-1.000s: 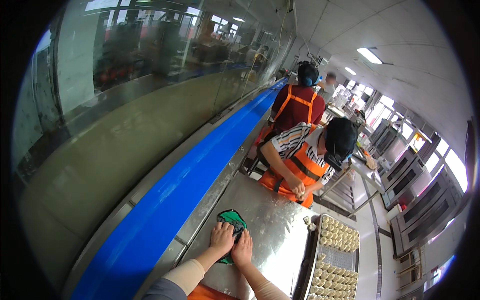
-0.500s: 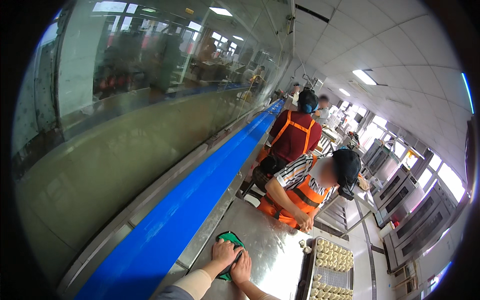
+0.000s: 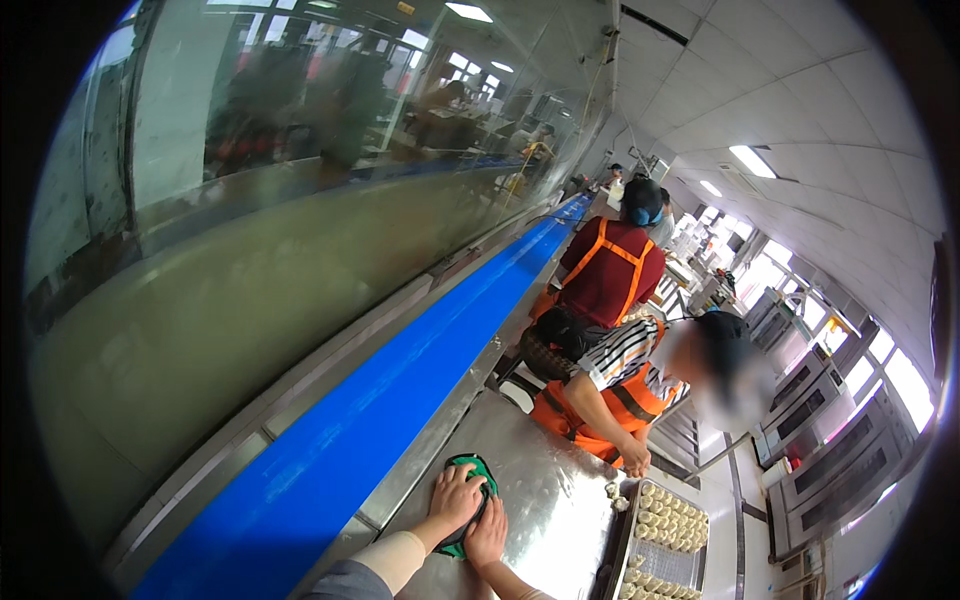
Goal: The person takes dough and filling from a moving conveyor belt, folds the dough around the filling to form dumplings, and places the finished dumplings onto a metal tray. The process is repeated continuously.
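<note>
A green cloth with dark edging [image 3: 470, 461], bunched or folded, lies on the steel table near the conveyor side. My left hand [image 3: 457, 499] rests on top of it, palm down, with the fingers stretched forward. Beside it, my right hand [image 3: 487, 534] lies against the cloth's right side, fingers extended and pointing away from me. Both hands press on the cloth and cover much of it, so its full shape is hidden.
A blue conveyor belt [image 3: 385, 385] runs along the table's left side, below a glass partition [image 3: 330, 110]. At right stands a metal tray [image 3: 668, 562] with rows of small pale dough pieces [image 3: 672, 518]. A co-worker in an orange apron [image 3: 632, 405] sits across the table.
The whole view has shifted slightly, moving the scene a little rightward. My hands remain on the cloth. The co-worker's head has moved to the right.
</note>
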`<action>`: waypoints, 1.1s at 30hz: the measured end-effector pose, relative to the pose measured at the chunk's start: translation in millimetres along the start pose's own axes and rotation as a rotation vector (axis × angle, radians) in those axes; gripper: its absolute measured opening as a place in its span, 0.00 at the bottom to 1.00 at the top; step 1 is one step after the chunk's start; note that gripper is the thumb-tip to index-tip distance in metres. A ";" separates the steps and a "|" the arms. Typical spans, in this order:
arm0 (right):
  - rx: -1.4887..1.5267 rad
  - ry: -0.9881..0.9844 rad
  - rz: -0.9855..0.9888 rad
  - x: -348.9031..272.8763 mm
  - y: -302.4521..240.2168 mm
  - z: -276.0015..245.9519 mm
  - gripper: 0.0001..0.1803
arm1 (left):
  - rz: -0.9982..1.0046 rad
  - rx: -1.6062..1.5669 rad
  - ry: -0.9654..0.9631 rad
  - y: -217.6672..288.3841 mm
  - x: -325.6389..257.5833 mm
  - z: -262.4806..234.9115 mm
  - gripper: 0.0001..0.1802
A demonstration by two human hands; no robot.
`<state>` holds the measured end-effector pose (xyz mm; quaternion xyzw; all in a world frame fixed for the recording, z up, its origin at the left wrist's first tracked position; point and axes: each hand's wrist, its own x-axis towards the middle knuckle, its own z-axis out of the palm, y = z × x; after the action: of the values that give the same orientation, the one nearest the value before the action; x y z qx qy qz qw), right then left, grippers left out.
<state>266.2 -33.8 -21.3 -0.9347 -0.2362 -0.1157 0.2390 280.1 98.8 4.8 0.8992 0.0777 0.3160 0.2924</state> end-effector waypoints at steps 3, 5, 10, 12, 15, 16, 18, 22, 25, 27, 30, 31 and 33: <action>0.013 0.012 -0.015 1.5 -5.2 -0.3 0.33 | 0.055 -0.042 0.013 -10.1 -0.5 5.9 0.14; 0.011 0.013 -0.026 3.4 -5.5 -1.4 0.33 | 0.003 -0.107 -0.030 -13.4 -0.5 13.3 0.12; -0.006 0.017 -0.034 1.9 -1.6 4.6 0.34 | -0.027 -0.116 0.009 -13.4 0.4 9.3 0.07; -0.006 0.015 -0.029 1.6 -1.8 5.5 0.34 | -0.012 -0.111 0.024 -12.9 1.0 7.0 0.08; 0.008 -0.003 -0.028 3.3 -5.6 3.3 0.34 | -0.023 -0.112 0.011 -14.4 1.9 5.4 0.11; 0.004 -0.011 -0.032 3.3 -6.8 2.7 0.34 | -0.040 -0.110 -0.002 -14.9 1.5 5.1 0.11; 0.045 -0.012 -0.007 3.0 -8.0 5.2 0.34 | -0.067 -0.117 -0.027 -16.5 1.0 4.8 0.13; 0.041 -0.039 0.009 4.2 -6.0 6.1 0.34 | -0.075 -0.139 -0.024 -16.9 2.1 3.3 0.14; 0.048 -0.050 0.008 2.4 -6.7 6.7 0.34 | -0.074 -0.147 -0.035 -18.3 1.3 0.5 0.14; 0.045 -0.062 0.025 2.0 -4.7 8.5 0.34 | -0.073 -0.148 -0.033 -18.9 1.2 1.0 0.14; 0.036 -0.077 0.044 2.3 -3.8 10.3 0.34 | -0.086 -0.142 -0.027 -20.6 0.7 4.0 0.13; 0.030 -0.077 0.043 2.0 -3.3 11.2 0.34 | -0.090 -0.141 -0.023 -21.2 0.5 5.2 0.13; 0.020 -0.080 0.042 1.0 -1.5 12.2 0.34 | -0.087 -0.142 -0.024 -21.3 0.0 6.2 0.13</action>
<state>267.6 -26.2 -30.9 -0.9409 -0.2270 -0.0710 0.2411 285.0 113.2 -11.4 0.8757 0.0905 0.2971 0.3698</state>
